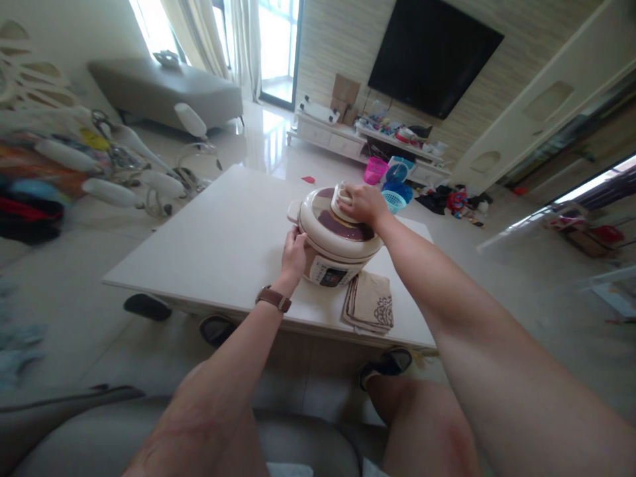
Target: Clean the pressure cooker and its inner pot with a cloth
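Observation:
A cream and brown electric pressure cooker (332, 248) stands upright on the white table (213, 238), its control panel facing me. On top of it sits the round lid (318, 222), which has a dark reddish-brown centre. My right hand (362, 204) is closed around the lid handle (342, 199); part of that handle is hidden by the fingers. Against the cooker's left side, just below the rim, my left hand (294, 252) grips the body with the thumb toward me. A folded beige cloth (370, 301) with a dark pattern lies at the cooker's front right.
Beyond the table are a pink basket (375, 170), a light blue basket (394, 201) and a cluttered low TV cabinet (328, 136). A lamp-like fixture with several white shades (112, 192) is on the left. A grey couch (303, 437) is beneath me.

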Available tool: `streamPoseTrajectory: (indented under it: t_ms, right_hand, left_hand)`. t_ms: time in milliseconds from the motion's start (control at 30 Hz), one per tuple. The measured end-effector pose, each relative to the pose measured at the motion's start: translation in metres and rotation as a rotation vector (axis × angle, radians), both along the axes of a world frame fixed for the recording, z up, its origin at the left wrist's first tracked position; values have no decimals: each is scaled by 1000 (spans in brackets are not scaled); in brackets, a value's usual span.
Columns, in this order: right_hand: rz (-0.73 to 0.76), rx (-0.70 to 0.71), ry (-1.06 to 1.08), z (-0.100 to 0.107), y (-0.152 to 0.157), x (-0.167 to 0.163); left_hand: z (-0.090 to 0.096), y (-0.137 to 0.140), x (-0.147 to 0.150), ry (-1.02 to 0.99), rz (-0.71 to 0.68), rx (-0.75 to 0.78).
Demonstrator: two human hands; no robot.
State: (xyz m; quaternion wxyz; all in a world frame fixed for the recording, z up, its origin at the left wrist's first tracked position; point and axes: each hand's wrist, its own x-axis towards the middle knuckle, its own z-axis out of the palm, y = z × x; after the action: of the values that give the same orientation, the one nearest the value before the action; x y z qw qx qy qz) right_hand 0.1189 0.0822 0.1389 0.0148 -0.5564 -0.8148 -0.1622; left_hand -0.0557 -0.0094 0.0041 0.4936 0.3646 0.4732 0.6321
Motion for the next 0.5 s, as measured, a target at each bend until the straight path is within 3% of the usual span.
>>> streamPoseTrajectory:
  t_ms: [167, 300, 400, 500]
  right_hand:
    - [19, 8, -23, -5, 23, 11]
    - [17, -17, 0, 3, 25, 7]
    - [-5, 81, 85, 5, -3, 15]
    - [-210, 259, 372, -20, -64, 50]
  left_hand:
    - [-6, 7, 4, -20, 40, -151]
    - [-12, 10, 6, 6, 33, -188]
    - [-13, 9, 10, 1, 20, -188]
    - [-11, 5, 15, -6, 58, -175]
